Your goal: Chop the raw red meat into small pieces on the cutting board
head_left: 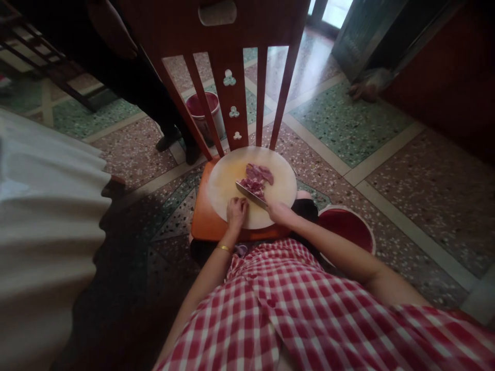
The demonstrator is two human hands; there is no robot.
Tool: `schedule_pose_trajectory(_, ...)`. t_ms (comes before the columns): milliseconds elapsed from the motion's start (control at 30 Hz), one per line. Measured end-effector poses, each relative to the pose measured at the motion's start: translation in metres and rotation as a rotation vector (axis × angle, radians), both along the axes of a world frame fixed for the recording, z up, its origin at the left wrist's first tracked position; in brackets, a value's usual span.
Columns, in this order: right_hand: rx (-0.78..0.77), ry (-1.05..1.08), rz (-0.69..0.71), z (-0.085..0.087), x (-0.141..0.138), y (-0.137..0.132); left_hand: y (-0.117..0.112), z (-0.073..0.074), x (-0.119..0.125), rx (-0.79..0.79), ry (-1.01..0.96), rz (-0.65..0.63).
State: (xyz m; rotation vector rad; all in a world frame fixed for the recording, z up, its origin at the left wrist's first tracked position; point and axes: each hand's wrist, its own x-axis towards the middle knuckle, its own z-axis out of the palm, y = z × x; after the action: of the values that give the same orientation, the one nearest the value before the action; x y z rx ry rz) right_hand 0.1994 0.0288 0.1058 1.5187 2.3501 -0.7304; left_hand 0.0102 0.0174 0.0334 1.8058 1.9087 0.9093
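A round, pale cutting board [224, 175] lies on the seat of the wooden chair [201, 221] in front of me. On it are pieces of raw red meat [260, 174], some larger slices at the far side and smaller chopped bits nearer. My right hand [279, 212] grips the handle of a kitchen knife [251, 195], whose blade points left along the near edge of the meat. My left hand [236, 212] rests at the board's near-left part with its fingers curled together, left of the blade. Whatever may be under those fingers is hidden.
The chair's slatted back [228, 103] rises beyond the board. Behind it stands a bucket [209, 113]. A red basin [346, 229] sits on the floor at right. A person in dark trousers [154, 98] stands at far left, beside a hanging white cloth [46, 216].
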Motion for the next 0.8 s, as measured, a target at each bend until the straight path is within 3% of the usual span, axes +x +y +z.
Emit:
schedule_pose_trajectory(100, -0.004, -0.001, 0.014, 0.002, -0.003, -0.001, -0.009, -0.005, -0.005, 0.208, -0.004, 0.087)
schedule_pose_trajectory(233, -0.007, -0.014, 0.055, 0.013, -0.007, -0.004, -0.02, -0.012, -0.006, 0.305, 0.018, -0.031)
schedule_pose_trajectory(367, 0.026, -0.044, 0.077, 0.025, -0.012, -0.012, -0.027, -0.02, -0.002, 0.295, 0.094, -0.126)
schedule_pose_trajectory(567, 0.032, -0.058, 0.114, 0.027, -0.016, -0.02, -0.025, -0.023, -0.003, 0.248, 0.116, -0.124)
schedule_pose_trajectory(667, 0.022, -0.071, 0.122, 0.024, -0.026, -0.014, -0.02, -0.021, -0.008, 0.21, 0.125, -0.131)
schedule_pose_trajectory(800, 0.01, -0.057, 0.12, 0.021, -0.06, 0.009, -0.012, -0.019, -0.013, 0.182, 0.123, -0.133)
